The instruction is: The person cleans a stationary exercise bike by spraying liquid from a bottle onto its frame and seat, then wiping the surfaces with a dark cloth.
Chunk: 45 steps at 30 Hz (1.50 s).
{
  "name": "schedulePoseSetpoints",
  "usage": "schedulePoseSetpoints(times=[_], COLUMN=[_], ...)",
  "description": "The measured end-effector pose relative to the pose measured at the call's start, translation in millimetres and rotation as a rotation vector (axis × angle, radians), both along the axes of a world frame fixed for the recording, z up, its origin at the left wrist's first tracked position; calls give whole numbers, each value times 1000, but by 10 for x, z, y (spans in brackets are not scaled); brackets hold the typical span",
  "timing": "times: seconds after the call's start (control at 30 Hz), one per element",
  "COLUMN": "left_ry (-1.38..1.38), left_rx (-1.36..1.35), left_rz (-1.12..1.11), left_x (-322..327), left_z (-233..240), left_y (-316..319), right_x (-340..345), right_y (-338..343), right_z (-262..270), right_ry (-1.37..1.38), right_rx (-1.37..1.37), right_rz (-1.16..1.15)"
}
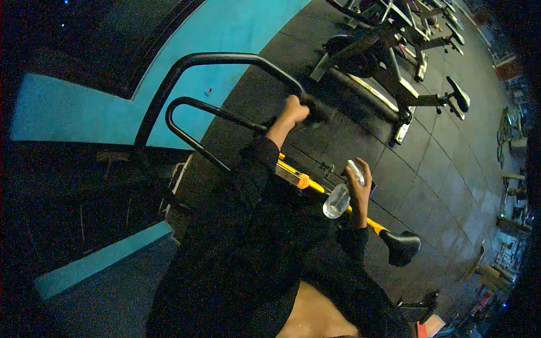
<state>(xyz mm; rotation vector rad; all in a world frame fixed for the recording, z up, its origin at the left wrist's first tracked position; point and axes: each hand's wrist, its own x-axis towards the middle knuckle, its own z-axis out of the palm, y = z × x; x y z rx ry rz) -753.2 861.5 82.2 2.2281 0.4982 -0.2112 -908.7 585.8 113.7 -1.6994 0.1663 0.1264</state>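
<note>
My left hand is closed in a fist at the end of a black curved handlebar. A dark, motion-blurred thing that looks like a cloth bunches out of its far side, against the bar's end. In my right hand is a clear spray bottle with a white spray head. The bottle is tilted, and a little clear liquid seems to lie in it. Below the bottle runs the yellow frame of an exercise bike, with an orange knob and a black saddle.
A second, lower handlebar loop belongs to the same bike. Several other exercise bikes stand in a row at the upper right on dark floor tiles. A turquoise wall rises at the left. More gym equipment lines the far right edge.
</note>
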Motion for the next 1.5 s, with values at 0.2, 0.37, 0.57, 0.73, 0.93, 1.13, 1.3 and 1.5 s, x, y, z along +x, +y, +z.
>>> schedulePoseSetpoints(times=[0.2,0.37,0.57,0.73,0.93,1.13,1.3,1.5], left_ry=[-354,-896,-885,-849,-604,-101,-527,-994], left_rx=[-1063,-1286,-330,-306,-371,-237,-362,-379], left_rz=[611,738,1217,1035,618,263,532,1086], left_x=[536,807,970,985,440,181,319,864], left_z=[-456,689,114,-250,-345,-326,-329,265], left_y=[345,1041,726,526,-29,78,403,1068], right_x=[188,301,250,211,476,506,308,-129], right_y=[3,-198,-245,-316,-76,143,-160,-760], right_z=[-19,-180,-186,-336,-265,119,-140,-451], right_ry=[-17,-118,-26,5,-32,-120,-56,-28], right_rx=[-17,-101,-83,-93,18,-24,12,-16], right_rz=[23,2,-8,-36,79,92,23,-127])
